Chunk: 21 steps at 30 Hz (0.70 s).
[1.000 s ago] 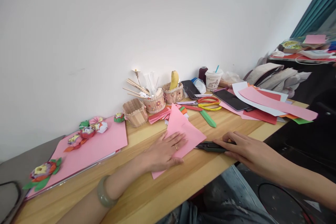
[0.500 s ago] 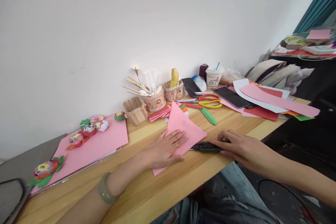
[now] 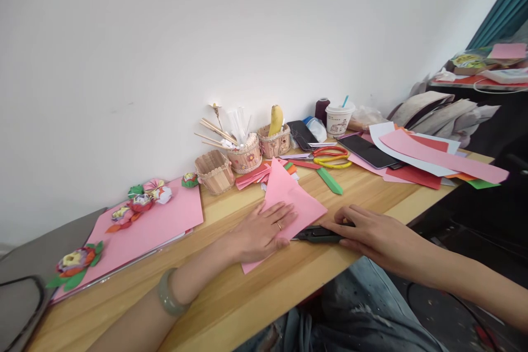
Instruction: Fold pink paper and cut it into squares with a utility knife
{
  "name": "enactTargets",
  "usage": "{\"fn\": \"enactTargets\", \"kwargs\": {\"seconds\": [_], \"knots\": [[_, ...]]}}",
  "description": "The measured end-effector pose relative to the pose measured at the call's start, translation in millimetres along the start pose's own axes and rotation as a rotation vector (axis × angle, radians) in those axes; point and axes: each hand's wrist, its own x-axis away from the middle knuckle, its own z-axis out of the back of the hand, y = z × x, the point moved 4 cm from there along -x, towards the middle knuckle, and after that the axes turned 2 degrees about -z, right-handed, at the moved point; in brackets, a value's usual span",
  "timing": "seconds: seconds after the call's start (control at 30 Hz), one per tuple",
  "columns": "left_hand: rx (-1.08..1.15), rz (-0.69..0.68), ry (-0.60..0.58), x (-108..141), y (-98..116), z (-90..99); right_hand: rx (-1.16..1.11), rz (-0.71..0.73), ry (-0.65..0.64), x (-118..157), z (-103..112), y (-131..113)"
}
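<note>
A folded pink sheet of paper (image 3: 297,198) lies on the wooden table, one pointed corner toward the wall. My left hand (image 3: 264,231) rests flat on it, fingers stretched out and pressing it down. In my right hand (image 3: 358,228) is a dark utility knife (image 3: 319,234), gripped from above with the index finger along its body. The knife lies low along the sheet's near right edge, and its blade tip is at the fold beside my left thumb. Part of the blade is hidden by the paper.
Small baskets (image 3: 214,173) with sticks and a banana (image 3: 275,120) stand by the wall. Scissors (image 3: 332,157), a green paper strip (image 3: 330,181), a phone (image 3: 367,151) and coloured paper (image 3: 441,159) lie to the right. Paper flowers (image 3: 142,203) rest on pink sheets (image 3: 165,231) at left.
My right hand and the knife have slid a little to the left along the paper's edge. My left hand stays on the sheet. The view has shifted slightly.
</note>
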Motion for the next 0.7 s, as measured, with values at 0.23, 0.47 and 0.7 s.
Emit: {"fn": "enactTargets", "kwargs": {"seconds": [0.23,0.47,0.7], "knots": [[0.014,0.010,0.002,1,2,2.4,-0.021,0.018,-0.017,-2,-1,-4],[0.030,0.020,0.005,0,1,1.9,-0.031,0.037,-0.046,-5,-7,-6],[0.029,0.022,0.013,-2,0,0.7,-0.026,0.078,-0.023,-12,-7,-14]]}}
